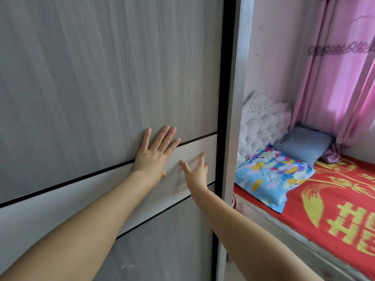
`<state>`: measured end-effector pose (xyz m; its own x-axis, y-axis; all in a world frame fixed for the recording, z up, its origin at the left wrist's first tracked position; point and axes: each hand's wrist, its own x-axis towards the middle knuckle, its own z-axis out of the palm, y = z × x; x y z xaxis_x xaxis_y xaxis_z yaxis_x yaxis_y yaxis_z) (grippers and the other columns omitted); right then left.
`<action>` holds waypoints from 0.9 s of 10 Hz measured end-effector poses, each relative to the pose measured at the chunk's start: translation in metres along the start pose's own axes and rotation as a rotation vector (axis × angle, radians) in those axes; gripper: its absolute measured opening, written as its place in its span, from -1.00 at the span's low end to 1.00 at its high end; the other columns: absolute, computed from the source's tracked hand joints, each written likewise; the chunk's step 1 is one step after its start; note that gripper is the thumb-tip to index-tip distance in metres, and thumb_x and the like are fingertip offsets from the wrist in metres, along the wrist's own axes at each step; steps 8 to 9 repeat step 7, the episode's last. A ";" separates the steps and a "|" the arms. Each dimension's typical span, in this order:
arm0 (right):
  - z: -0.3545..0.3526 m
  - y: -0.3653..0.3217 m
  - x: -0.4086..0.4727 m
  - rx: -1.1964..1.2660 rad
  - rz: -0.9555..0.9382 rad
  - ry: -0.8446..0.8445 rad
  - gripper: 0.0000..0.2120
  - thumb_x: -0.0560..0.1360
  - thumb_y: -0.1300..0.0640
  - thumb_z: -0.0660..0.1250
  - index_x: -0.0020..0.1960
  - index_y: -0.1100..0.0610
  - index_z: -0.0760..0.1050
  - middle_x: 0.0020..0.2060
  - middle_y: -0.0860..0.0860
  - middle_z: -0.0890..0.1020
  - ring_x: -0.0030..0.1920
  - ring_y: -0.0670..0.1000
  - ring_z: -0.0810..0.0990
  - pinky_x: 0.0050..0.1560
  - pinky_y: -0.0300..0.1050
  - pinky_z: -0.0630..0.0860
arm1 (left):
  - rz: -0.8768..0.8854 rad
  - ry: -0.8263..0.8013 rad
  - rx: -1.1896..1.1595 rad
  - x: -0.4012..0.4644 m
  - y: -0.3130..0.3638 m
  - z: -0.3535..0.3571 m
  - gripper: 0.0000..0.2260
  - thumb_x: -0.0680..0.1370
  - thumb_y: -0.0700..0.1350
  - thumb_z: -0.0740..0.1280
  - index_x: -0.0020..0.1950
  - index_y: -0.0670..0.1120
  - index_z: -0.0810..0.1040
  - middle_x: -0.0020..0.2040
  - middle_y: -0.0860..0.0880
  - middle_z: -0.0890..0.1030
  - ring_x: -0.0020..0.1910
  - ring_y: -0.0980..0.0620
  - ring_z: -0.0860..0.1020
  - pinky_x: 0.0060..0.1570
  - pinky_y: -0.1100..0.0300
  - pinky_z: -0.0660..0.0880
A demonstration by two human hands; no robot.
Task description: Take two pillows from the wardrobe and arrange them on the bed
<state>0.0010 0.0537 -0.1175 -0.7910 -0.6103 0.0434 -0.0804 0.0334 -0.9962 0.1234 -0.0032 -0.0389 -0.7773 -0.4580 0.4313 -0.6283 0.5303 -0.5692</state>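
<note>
Fingers [162, 136] splayed flat, both hands | on wardrobe door [91, 78] | pillows [272, 171] far right

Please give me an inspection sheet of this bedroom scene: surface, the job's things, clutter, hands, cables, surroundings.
Surface: bed with red and gold patterned cover, visible part flat.
Job's things: grey wood-grain sliding wardrobe door, shut against its frame; colourful blue patterned pillow and plain grey-blue pillow lie at the head of the bed, touching.
Clutter: crumpled purple cloth beside the grey-blue pillow.
Hands: left hand flat on the door, fingers spread; right hand open, at the door's pale band, holding nothing.
Cables: nothing seen.
Surroundings: pink curtain, white lace headboard cover, pink wall.
</note>
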 end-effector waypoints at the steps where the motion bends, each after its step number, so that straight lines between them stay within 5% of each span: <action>1: -0.003 0.001 0.007 0.011 0.006 0.011 -0.15 0.49 -0.18 0.33 0.55 -0.16 -0.18 0.58 0.05 -0.15 0.56 0.15 0.06 0.45 0.12 0.21 | 0.004 -0.001 -0.006 0.008 0.006 -0.001 0.07 0.35 0.22 0.41 0.51 -0.02 -0.33 0.34 -0.11 -0.60 0.32 -0.08 -0.57 0.20 -0.28 -0.55; 3: -0.011 0.003 0.018 0.012 -0.006 0.010 -0.13 0.49 -0.18 0.33 0.55 -0.16 -0.19 0.58 0.08 -0.14 0.56 0.14 0.04 0.47 0.11 0.17 | 0.001 0.011 -0.018 0.019 0.016 0.001 0.10 0.35 0.20 0.42 0.43 -0.04 -0.44 0.35 -0.12 -0.61 0.33 -0.10 -0.58 0.18 -0.28 -0.59; 5: -0.017 0.002 0.018 -0.049 -0.003 -0.030 -0.13 0.50 -0.18 0.32 0.55 -0.15 -0.22 0.58 0.08 -0.12 0.55 0.17 0.07 0.46 0.12 0.19 | 0.000 0.028 -0.031 0.020 0.017 0.003 0.08 0.34 0.17 0.44 0.50 -0.02 -0.34 0.36 -0.10 -0.59 0.34 -0.09 -0.56 0.19 -0.28 -0.59; 6: -0.029 -0.011 0.017 -0.126 0.016 -0.111 -0.16 0.55 -0.06 0.31 0.57 -0.06 -0.22 0.57 0.10 -0.03 0.52 0.16 0.18 0.43 0.05 0.25 | 0.041 0.080 -0.060 0.022 0.012 -0.012 0.04 0.32 0.14 0.48 0.54 0.00 -0.17 0.47 -0.09 -0.42 0.44 -0.07 -0.42 0.25 -0.26 -0.54; 7: -0.051 -0.005 0.000 -0.120 -0.041 -0.178 -0.35 0.57 0.14 0.30 0.56 0.08 0.06 0.43 0.13 0.36 0.23 0.06 0.51 0.21 -0.11 0.42 | 0.125 0.211 -0.112 -0.009 0.029 -0.007 -0.10 0.01 0.09 0.62 0.34 0.05 0.47 0.50 -0.15 0.26 0.48 -0.10 0.25 0.44 -0.25 0.00; 9: -0.051 -0.005 0.000 -0.120 -0.041 -0.178 -0.35 0.57 0.14 0.30 0.56 0.08 0.06 0.43 0.13 0.36 0.23 0.06 0.51 0.21 -0.11 0.42 | 0.125 0.211 -0.112 -0.009 0.029 -0.007 -0.10 0.01 0.09 0.62 0.34 0.05 0.47 0.50 -0.15 0.26 0.48 -0.10 0.25 0.44 -0.25 0.00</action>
